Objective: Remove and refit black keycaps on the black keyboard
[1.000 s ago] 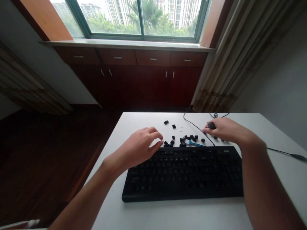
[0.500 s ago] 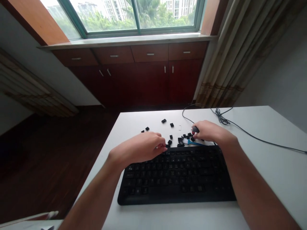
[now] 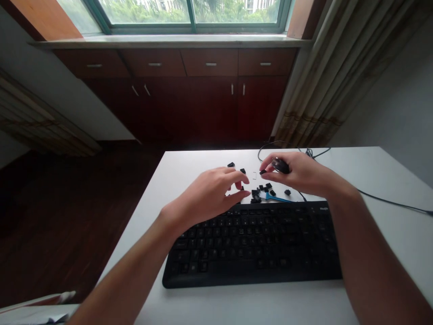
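Observation:
A black keyboard lies on the white table. Over its upper left edge hovers my left hand, thumb and fingers apart with nothing between them. My right hand, raised above the table behind the keyboard, pinches a small black keycap between thumb and fingertip. A dark-handled tool is also tucked in that hand; its working end is hidden. Below the right hand, several loose black keycaps form a pile beside a blue brush with pale bristles. Some keycaps are partly covered by my left hand.
A thin wire piece lies between the hands. One keycap sits apart on the right, and others lie toward the far edge. A black cable runs across the right side of the white table.
My right hand has lifted from the pile, and a keycap now shows in its fingertips. My left hand has moved right and its fingers have spread. The view has tilted down slightly.

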`<state>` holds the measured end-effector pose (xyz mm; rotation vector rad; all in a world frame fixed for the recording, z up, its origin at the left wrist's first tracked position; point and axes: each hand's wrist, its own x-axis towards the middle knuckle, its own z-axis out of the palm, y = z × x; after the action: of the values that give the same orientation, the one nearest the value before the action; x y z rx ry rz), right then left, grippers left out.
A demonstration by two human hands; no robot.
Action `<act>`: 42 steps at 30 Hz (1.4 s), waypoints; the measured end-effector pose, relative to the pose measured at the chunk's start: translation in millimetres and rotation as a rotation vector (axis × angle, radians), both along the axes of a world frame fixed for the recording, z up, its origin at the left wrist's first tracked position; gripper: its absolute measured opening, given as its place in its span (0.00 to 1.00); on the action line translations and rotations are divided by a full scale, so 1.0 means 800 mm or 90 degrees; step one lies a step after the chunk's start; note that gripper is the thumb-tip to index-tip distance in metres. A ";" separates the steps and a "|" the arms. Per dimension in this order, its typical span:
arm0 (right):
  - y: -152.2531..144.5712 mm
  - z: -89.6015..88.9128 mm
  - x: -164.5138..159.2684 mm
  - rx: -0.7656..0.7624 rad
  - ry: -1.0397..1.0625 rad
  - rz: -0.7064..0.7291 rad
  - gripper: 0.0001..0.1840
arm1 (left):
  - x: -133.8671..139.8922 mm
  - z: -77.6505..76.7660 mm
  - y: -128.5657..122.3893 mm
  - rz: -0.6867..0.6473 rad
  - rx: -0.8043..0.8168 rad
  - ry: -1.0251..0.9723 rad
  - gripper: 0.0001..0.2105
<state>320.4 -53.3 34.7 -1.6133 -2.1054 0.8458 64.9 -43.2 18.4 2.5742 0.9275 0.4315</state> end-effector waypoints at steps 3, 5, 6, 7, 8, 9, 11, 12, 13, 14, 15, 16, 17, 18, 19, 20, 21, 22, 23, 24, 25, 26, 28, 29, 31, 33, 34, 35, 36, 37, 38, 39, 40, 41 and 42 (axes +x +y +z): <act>-0.001 0.001 -0.011 -0.029 0.089 0.059 0.16 | 0.009 -0.004 -0.002 0.037 -0.004 -0.104 0.09; -0.002 0.000 -0.017 -0.059 0.118 0.085 0.17 | 0.011 -0.008 -0.002 0.054 -0.004 -0.150 0.08; -0.002 -0.001 -0.019 -0.072 0.125 0.092 0.17 | 0.011 -0.009 -0.002 0.058 -0.004 -0.168 0.07; -0.003 -0.001 -0.020 -0.081 0.131 0.097 0.18 | 0.011 -0.010 -0.002 0.061 -0.005 -0.184 0.07; -0.003 -0.002 -0.021 -0.087 0.137 0.101 0.18 | 0.011 -0.011 -0.001 0.061 -0.006 -0.196 0.07; -0.003 -0.002 -0.022 -0.092 0.143 0.103 0.19 | 0.010 -0.011 -0.001 0.060 -0.006 -0.205 0.07; -0.003 -0.001 -0.022 -0.106 0.156 0.103 0.21 | 0.009 -0.009 -0.001 0.053 -0.005 -0.213 0.08; -0.003 -0.001 -0.021 -0.114 0.162 0.101 0.22 | 0.009 -0.008 -0.001 0.049 -0.004 -0.213 0.08; -0.003 0.000 -0.021 -0.121 0.168 0.098 0.22 | 0.008 -0.007 -0.001 0.045 -0.002 -0.211 0.08; -0.003 0.001 -0.021 -0.128 0.175 0.098 0.23 | 0.008 -0.006 -0.001 0.040 0.001 -0.206 0.08; -0.003 0.002 -0.021 -0.132 0.183 0.098 0.23 | 0.007 -0.004 -0.001 0.034 0.009 -0.198 0.07; -0.004 0.002 -0.021 -0.134 0.191 0.099 0.23 | 0.007 -0.003 -0.001 0.026 0.022 -0.187 0.06; -0.004 0.003 -0.020 -0.133 0.200 0.098 0.23 | 0.007 -0.002 -0.002 0.018 0.039 -0.177 0.05; -0.005 0.003 -0.020 -0.131 0.206 0.098 0.24 | 0.006 -0.002 -0.002 0.009 0.059 -0.167 0.05; -0.005 0.004 -0.020 -0.131 0.208 0.099 0.24 | 0.006 -0.002 -0.002 0.000 0.077 -0.160 0.04; -0.006 0.005 -0.019 -0.130 0.206 0.102 0.25 | 0.006 -0.002 -0.003 -0.009 0.090 -0.157 0.05; -0.007 0.007 -0.018 -0.130 0.204 0.109 0.25 | 0.006 -0.002 -0.003 -0.017 0.097 -0.156 0.05; -0.007 0.009 -0.018 -0.129 0.199 0.117 0.25 | 0.006 -0.002 -0.003 -0.022 0.099 -0.156 0.05; -0.009 0.011 -0.017 -0.127 0.193 0.124 0.24 | 0.005 -0.002 -0.004 -0.027 0.099 -0.158 0.05; -0.010 0.013 -0.017 -0.122 0.186 0.131 0.24 | 0.005 -0.001 -0.004 -0.031 0.097 -0.158 0.05; -0.011 0.015 -0.017 -0.116 0.179 0.136 0.24 | 0.004 0.000 -0.004 -0.033 0.096 -0.158 0.06; -0.012 0.017 -0.018 -0.109 0.171 0.139 0.24 | 0.003 0.001 -0.004 -0.037 0.096 -0.155 0.06; -0.014 0.019 -0.021 -0.096 0.153 0.139 0.24 | 0.001 0.005 -0.004 -0.046 0.101 -0.143 0.06; -0.014 0.019 -0.023 -0.089 0.144 0.136 0.23 | 0.001 0.007 -0.004 -0.053 0.105 -0.134 0.06; -0.015 0.016 -0.029 -0.076 0.121 0.127 0.20 | 0.000 0.010 -0.005 -0.068 0.112 -0.113 0.06; -0.016 0.014 -0.034 -0.071 0.092 0.120 0.17 | -0.001 0.012 -0.005 -0.082 0.112 -0.091 0.06; -0.016 0.012 -0.036 -0.070 0.079 0.119 0.16 | -0.001 0.012 -0.005 -0.086 0.111 -0.083 0.05; -0.017 0.012 -0.037 -0.070 0.070 0.118 0.15 | -0.001 0.012 -0.005 -0.088 0.110 -0.078 0.05; -0.017 0.011 -0.038 -0.069 0.063 0.118 0.15 | -0.002 0.012 -0.005 -0.089 0.109 -0.077 0.05; -0.018 0.011 -0.038 -0.064 0.059 0.119 0.15 | -0.003 0.013 -0.005 -0.089 0.108 -0.077 0.06; -0.019 0.012 -0.038 -0.056 0.053 0.120 0.15 | -0.003 0.013 -0.005 -0.088 0.107 -0.079 0.06; -0.020 0.012 -0.039 -0.046 0.046 0.121 0.15 | -0.005 0.014 -0.005 -0.087 0.106 -0.080 0.06; -0.022 0.014 -0.039 -0.034 0.036 0.121 0.15 | -0.006 0.015 -0.005 -0.086 0.105 -0.080 0.07; -0.024 0.015 -0.040 -0.022 0.025 0.119 0.15 | -0.007 0.016 -0.005 -0.088 0.102 -0.078 0.07; -0.027 0.017 -0.041 -0.011 0.016 0.114 0.15 | -0.009 0.018 -0.005 -0.093 0.097 -0.073 0.07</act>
<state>287.3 -75.0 48.0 -1.4298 -2.2552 0.9379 57.8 -47.1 32.7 2.6984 0.6858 0.6219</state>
